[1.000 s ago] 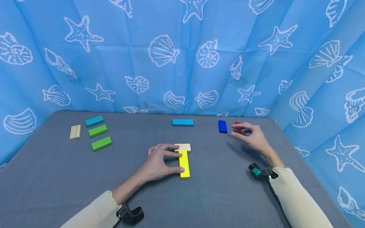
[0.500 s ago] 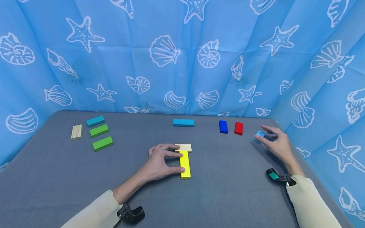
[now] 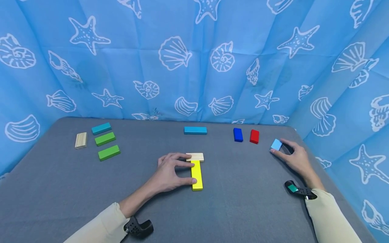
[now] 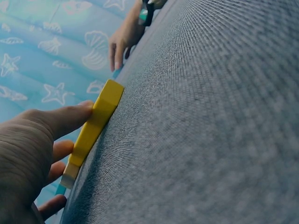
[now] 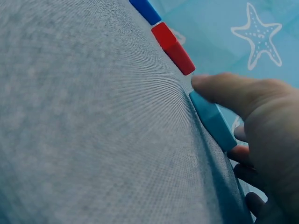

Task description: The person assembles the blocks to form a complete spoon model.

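Observation:
My left hand (image 3: 168,172) rests against the left side of a long yellow block (image 3: 197,175), thumb and index finger touching it at separate spots. Just beyond lies a pale wooden block (image 3: 196,157), set crosswise against the yellow one's far end, with another fingertip on it. In the left wrist view the thumb touches the yellow block (image 4: 96,123). At the right, my right hand (image 3: 297,160) pinches a light blue block (image 3: 276,144) between thumb and index finger. From the right wrist, the thumb is at one end of this block (image 5: 212,119) and a finger at the other.
Left of the light blue block lie a red block (image 3: 254,136) and a dark blue block (image 3: 238,134). A teal block (image 3: 195,130) lies at the back middle. Far left are a wooden block (image 3: 81,140), another teal block (image 3: 101,128) and two green blocks (image 3: 109,153). A curtain (image 3: 194,67) hangs behind.
My right hand has moved right from beside the red block to the light blue block, and its thumb and finger have closed on it. The left hand has stayed in place.

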A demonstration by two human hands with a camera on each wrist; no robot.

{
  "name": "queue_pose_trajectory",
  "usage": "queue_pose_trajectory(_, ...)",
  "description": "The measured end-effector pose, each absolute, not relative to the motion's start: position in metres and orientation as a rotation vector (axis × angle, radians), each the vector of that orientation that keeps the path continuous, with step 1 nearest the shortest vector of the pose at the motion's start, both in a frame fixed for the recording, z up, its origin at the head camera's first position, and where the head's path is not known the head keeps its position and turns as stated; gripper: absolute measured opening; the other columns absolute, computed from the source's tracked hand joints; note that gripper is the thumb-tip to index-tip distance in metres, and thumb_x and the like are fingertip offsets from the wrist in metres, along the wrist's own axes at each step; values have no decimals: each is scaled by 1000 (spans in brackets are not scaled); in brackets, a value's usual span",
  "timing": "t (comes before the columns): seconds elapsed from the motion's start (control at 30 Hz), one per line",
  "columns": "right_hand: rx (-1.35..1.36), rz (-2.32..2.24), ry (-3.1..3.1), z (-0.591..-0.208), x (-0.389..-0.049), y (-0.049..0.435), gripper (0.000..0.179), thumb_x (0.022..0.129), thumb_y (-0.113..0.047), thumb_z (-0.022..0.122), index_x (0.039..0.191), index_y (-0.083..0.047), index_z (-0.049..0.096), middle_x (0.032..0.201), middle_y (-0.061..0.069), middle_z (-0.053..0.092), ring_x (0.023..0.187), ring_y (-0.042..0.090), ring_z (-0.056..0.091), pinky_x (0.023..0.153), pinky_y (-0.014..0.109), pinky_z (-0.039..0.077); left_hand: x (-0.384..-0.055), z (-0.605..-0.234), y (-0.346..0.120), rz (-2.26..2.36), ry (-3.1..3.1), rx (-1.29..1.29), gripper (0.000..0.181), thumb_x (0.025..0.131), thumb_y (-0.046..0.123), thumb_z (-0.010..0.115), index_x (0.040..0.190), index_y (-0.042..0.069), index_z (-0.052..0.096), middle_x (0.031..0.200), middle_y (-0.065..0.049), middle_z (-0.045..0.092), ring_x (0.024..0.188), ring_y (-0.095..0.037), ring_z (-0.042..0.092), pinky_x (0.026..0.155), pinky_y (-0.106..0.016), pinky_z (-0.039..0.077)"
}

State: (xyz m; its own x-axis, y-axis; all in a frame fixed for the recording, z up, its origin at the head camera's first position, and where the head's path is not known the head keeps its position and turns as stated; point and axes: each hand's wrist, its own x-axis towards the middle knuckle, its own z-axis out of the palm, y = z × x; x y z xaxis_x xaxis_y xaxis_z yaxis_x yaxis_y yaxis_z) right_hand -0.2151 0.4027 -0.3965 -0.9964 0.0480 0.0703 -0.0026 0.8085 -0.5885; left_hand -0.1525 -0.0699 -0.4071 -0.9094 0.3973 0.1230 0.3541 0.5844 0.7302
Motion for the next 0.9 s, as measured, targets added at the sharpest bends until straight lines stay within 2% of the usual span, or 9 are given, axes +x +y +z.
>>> queue_pose_trajectory(0.5, -63, 864, -2946, -399, -220, 403, 81, 99, -47, 63, 150, 9, 36, 150, 42, 28, 138, 62, 24, 105, 76, 21, -153, -407, -70, 1253, 2746, 661, 49, 77, 44, 87, 120, 23, 77, 142, 7, 56, 139, -27, 39, 112, -61, 13)
queue_pose_trajectory(0.9, -93, 924, -2886, -402, -218, 403, 81, 97, -45, 68, 147, 11, 38, 148, 42, 30, 137, 61, 26, 107, 73, 22, -153, -407, -70, 1241, 2747, 642, 49, 77, 44, 88, 120, 23, 77, 142, 8, 56, 139, -26, 39, 112, -60, 13)
